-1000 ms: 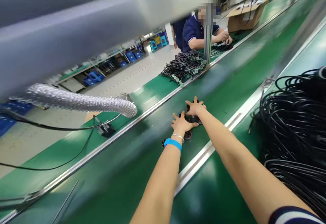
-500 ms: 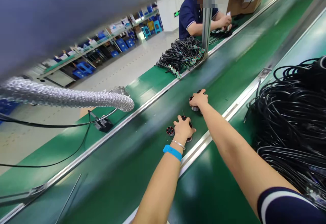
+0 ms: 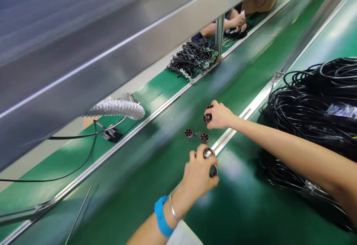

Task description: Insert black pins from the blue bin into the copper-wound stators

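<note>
My left hand (image 3: 199,168) is curled around two small round motor stators (image 3: 213,170), dark rings with copper-red segments, raised over the near metal rail. My right hand (image 3: 219,115) grips similar stators (image 3: 207,118) above the green belt; its fingers partly hide them, so their number is unclear. Between the hands, two more pieces rest on the belt: a stator (image 3: 189,133) on the left and another stator (image 3: 204,138) a little to its right. A thin wire seems to run between them.
Black cable coils (image 3: 309,107) lie on the right. Across the green belt (image 3: 134,178) are a cable pile (image 3: 195,57), a silver flexible duct (image 3: 119,109) and a co-worker's hands (image 3: 239,21). A metal beam (image 3: 111,63) crosses overhead; a metal rail (image 3: 224,139) edges the belt.
My left hand has come back toward me, off the belt, with stators in it. My right hand has turned and shifted slightly left. A second loose stator now shows on the belt.
</note>
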The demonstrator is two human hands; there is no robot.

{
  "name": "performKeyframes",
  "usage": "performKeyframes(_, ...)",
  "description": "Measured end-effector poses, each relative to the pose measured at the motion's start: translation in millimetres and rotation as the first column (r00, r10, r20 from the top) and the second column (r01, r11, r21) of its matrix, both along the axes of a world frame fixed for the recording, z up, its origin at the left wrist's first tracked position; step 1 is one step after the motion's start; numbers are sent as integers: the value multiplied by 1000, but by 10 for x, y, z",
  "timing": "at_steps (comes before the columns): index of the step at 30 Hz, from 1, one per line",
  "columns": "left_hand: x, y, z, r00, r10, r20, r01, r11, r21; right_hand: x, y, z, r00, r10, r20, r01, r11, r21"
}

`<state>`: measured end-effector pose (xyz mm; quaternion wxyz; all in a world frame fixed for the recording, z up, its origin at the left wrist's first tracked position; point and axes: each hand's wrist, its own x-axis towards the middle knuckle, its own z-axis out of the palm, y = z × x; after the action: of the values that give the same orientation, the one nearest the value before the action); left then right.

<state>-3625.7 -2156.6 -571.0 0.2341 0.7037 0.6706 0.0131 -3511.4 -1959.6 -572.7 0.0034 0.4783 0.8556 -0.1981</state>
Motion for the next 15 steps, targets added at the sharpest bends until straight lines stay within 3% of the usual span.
performKeyframes(3,230,-678,-241,991,-119,54,129,961,-246,411,-948,17,976,219,-10,-219,971,-91)
performKeyframes(6,415,-1152,-521,993,-117,21,116,916,-384,786,-1864,-283,959,283,30,-273,946,-174)
performKeyframes(9,404,-1351,-583,998,-65,15,66,908,-415,972,-2345,-594,945,308,108,-280,935,-217)
performKeyframes(10,339,-1330,-548,998,-48,42,61,916,-396,976,-2349,-629,934,328,141,-289,926,-241)
performKeyframes(12,130,-1106,-446,991,-24,135,63,956,-286,900,-2085,-574,914,375,157,-319,901,-293)
performKeyframes(14,-127,-634,-387,974,-13,226,31,997,-73,741,-1499,-432,928,357,108,-313,903,-296)
performKeyframes(15,-248,-330,-397,975,-2,220,-9,999,48,649,-1133,-368,966,235,107,-203,948,-245)
